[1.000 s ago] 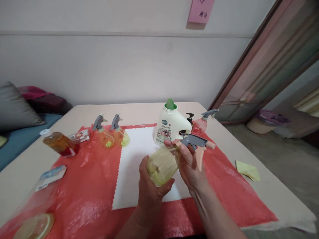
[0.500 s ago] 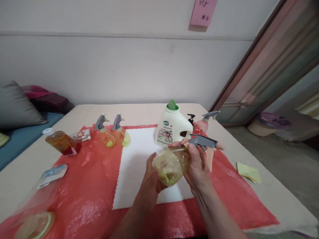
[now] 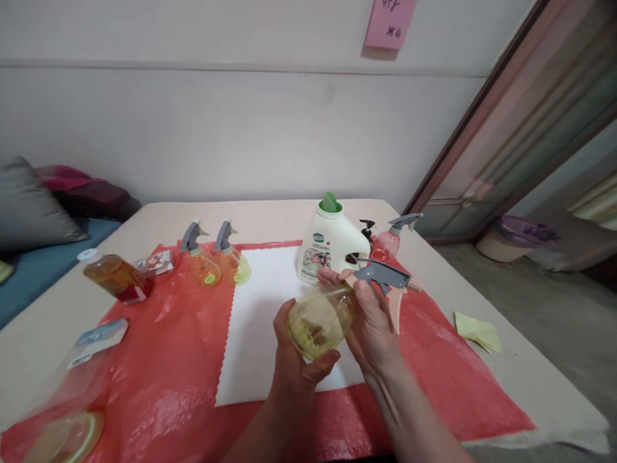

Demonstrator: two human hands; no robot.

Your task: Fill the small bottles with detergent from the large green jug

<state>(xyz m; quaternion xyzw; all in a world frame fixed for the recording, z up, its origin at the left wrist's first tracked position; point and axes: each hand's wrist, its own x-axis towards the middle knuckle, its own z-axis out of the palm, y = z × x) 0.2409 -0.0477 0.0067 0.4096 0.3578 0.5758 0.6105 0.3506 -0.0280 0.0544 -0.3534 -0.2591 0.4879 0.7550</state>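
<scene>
Left hand [image 3: 294, 366] cupping yellow spray bottle [image 3: 321, 318] base, right hand [image 3: 373, 321] closed round its neck

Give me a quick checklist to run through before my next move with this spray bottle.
1. Left hand cups the spray bottle from below: ok.
2. Right hand grips the neck beside the sprayer head: ok.
3. Sprayer head seated fully on the neck: cannot tell, fingers hide the joint.
4. Nozzle points right, away from you: ok.
5. White mat lies under the bottle to catch drips: ok.
6. Detergent jug stands upright just behind the hands, close: ok, but mind it.
</scene>
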